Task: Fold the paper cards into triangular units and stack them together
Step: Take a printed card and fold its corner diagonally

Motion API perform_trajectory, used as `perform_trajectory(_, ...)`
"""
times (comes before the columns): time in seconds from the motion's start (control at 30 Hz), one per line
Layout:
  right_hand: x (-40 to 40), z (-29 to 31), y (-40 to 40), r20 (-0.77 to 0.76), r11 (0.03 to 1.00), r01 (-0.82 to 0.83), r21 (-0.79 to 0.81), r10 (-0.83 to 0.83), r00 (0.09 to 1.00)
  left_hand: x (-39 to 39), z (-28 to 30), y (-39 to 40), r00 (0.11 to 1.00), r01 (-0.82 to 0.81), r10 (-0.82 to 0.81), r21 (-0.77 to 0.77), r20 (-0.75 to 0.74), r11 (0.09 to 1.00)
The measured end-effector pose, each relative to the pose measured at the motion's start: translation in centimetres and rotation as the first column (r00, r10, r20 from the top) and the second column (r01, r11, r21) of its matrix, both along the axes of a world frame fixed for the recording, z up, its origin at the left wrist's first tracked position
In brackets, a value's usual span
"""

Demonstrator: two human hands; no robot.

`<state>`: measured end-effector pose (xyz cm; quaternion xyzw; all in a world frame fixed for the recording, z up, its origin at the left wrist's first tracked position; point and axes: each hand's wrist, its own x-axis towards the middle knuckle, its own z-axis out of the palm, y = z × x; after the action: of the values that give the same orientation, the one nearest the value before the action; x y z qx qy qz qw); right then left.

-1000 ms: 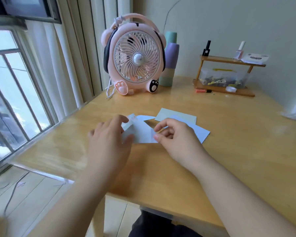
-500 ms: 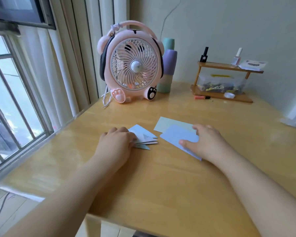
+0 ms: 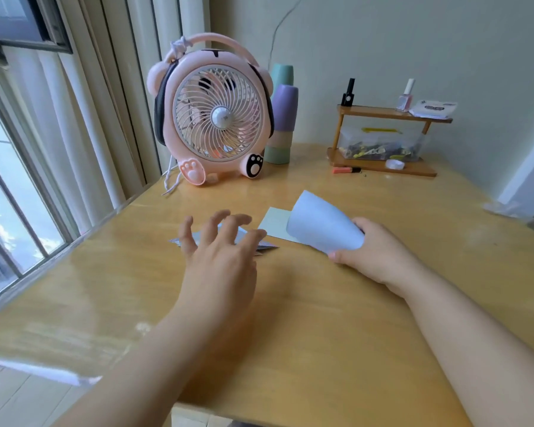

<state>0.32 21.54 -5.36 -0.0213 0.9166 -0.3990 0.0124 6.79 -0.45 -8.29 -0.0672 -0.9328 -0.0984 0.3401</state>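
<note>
Paper card [image 3: 322,224], pale blue, curls up off the bench [image 3: 290,318] in the right hand [image 3: 379,254], its grip closed round one end. Left hand [image 3: 221,257] hovers fingers spread over the folded triangles [image 3: 265,245]. Green card [image 3: 275,224] lies flat behind, pink fan [image 3: 216,115] farther back.

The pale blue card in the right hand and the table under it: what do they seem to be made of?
Pale blue card: thin matte paper, apparently; it bends in a smooth curve where the right hand holds it, with no shine.
Yellow-brown table: looks like wood with a glossy varnish or clear cover; grain lines show and window light reflects on it.
</note>
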Motion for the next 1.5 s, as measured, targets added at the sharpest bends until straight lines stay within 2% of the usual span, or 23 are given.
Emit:
perform_trajectory(0.07, 0.8, 0.2, 1.0, -0.029, 0.998, -0.008, -0.065, 0.006, 1.000, 0.2, -0.3, 0.7, 0.999, 0.032, -0.032, -0.026, -0.004, 0.999)
perform_trajectory(0.1, 1.2, 0.3, 1.4, -0.025, 0.998, -0.022, -0.063, 0.021, 0.999, 0.3, -0.4, 1.2, 0.996, 0.087, -0.087, 0.014, 0.016, 0.996)
perform_trajectory(0.13, 1.6, 0.5, 1.6, -0.013, 0.998, -0.040, -0.058, 0.040, 0.999, 0.5, -0.3, 1.6, 0.987, 0.149, -0.154, 0.096, 0.042, 0.984)
perform_trajectory(0.2, 2.4, 0.7, 1.9, 0.032, 0.990, -0.090, -0.106, 0.094, 0.995, 1.1, 0.5, 2.7, 0.957, 0.214, -0.270, 0.375, 0.103, 0.902)
perform_trajectory(0.27, 3.2, 0.9, 2.1, 0.076, 0.956, -0.162, -0.244, 0.185, 0.980, 1.5, 1.3, 4.1, 0.947, 0.142, -0.297, 0.673, 0.121, 0.726)
perform_trajectory(0.33, 3.9, 0.8, 2.3, 0.079, 0.898, -0.224, -0.379, 0.273, 0.959, 1.4, 2.0, 5.2, 0.919, -0.063, -0.328, 0.902, 0.220, 0.427)
perform_trajectory(0.37, 4.1, 0.7, 2.4, 0.070, 0.873, -0.235, -0.427, 0.291, 0.954, 1.1, 2.3, 5.5, 0.887, -0.145, -0.392, 0.953, 0.244, 0.264)
perform_trajectory(0.4, 4.3, 0.6, 2.6, 0.052, 0.856, -0.231, -0.463, 0.286, 0.957, 0.9, 2.4, 5.7, 0.850, -0.201, -0.467, 0.969, 0.245, 0.141)
perform_trajectory(0.43, 4.4, 0.5, 2.8, 0.023, 0.847, -0.216, -0.486, 0.259, 0.966, 0.7, 2.4, 6.0, 0.817, -0.234, -0.525, 0.969, 0.238, 0.075)
perform_trajectory(0.47, 4.5, 0.3, 2.9, -0.017, 0.845, -0.193, -0.499, 0.214, 0.977, 0.6, 2.4, 6.0, 0.798, -0.249, -0.555, 0.967, 0.236, 0.052)
perform_trajectory(0.57, 4.2, -0.7, 3.6, -0.140, 0.860, -0.091, -0.502, 0.023, 0.990, 0.3, 2.0, 6.4, 0.804, -0.264, -0.534, 0.962, 0.261, 0.073)
perform_trajectory(0.67, 3.7, -1.7, 4.5, -0.179, 0.869, 0.043, -0.493, -0.150, 0.972, -0.3, 1.8, 6.6, 0.842, -0.246, -0.475, 0.966, 0.255, 0.082)
perform_trajectory(0.77, 3.3, -1.7, 5.6, -0.194, 0.822, 0.134, -0.553, -0.283, 0.939, -1.3, 1.5, 6.4, 0.894, -0.237, -0.349, 0.957, 0.281, 0.164)
perform_trajectory(0.83, 3.3, -1.4, 6.2, -0.152, 0.776, 0.154, -0.612, -0.306, 0.940, -2.1, 1.2, 6.3, 0.915, -0.234, -0.268, 0.936, 0.303, 0.262)
perform_trajectory(0.93, 3.4, -1.3, 6.4, -0.072, 0.731, 0.152, -0.665, -0.266, 0.961, -2.4, 0.8, 6.5, 0.937, -0.162, -0.181, 0.832, 0.298, 0.530)
perform_trajectory(1.0, 3.6, -1.1, 6.4, -0.035, 0.706, 0.132, -0.695, -0.216, 0.976, -1.5, 1.1, 6.8, 0.969, -0.020, -0.157, 0.699, 0.188, 0.715)
perform_trajectory(1.07, 4.0, -0.8, 6.1, -0.014, 0.699, 0.076, -0.711, -0.123, 0.992, 0.0, 1.6, 7.1, 0.968, 0.155, -0.240, 0.584, 0.072, 0.797)
perform_trajectory(1.13, 4.7, -0.4, 5.4, -0.012, 0.715, 0.007, -0.699, -0.022, 1.000, 1.7, 2.3, 7.2, 0.903, 0.309, -0.425, 0.586, 0.066, 0.749)
perform_trajectory(1.2, 5.6, -0.1, 4.6, -0.004, 0.738, -0.042, -0.673, 0.053, 0.999, 3.3, 2.4, 7.0, 0.841, 0.359, -0.534, 0.643, 0.091, 0.676)
perform_trajectory(1.27, 6.6, 0.4, 4.2, 0.011, 0.760, -0.080, -0.645, 0.114, 0.993, 4.5, 2.1, 6.5, 0.847, 0.298, -0.523, 0.733, 0.092, 0.612)
perform_trajectory(1.4, 9.1, 0.5, 5.0, 0.021, 0.744, -0.161, -0.649, 0.229, 0.973, 6.6, 1.6, 5.7, 0.834, 0.159, -0.551, 0.939, 0.039, 0.306)
perform_trajectory(1.5, 11.0, 0.1, 5.8, 0.030, 0.671, -0.211, -0.711, 0.329, 0.944, 7.4, 1.1, 5.4, 0.839, 0.098, -0.544, 0.975, 0.027, 0.199)
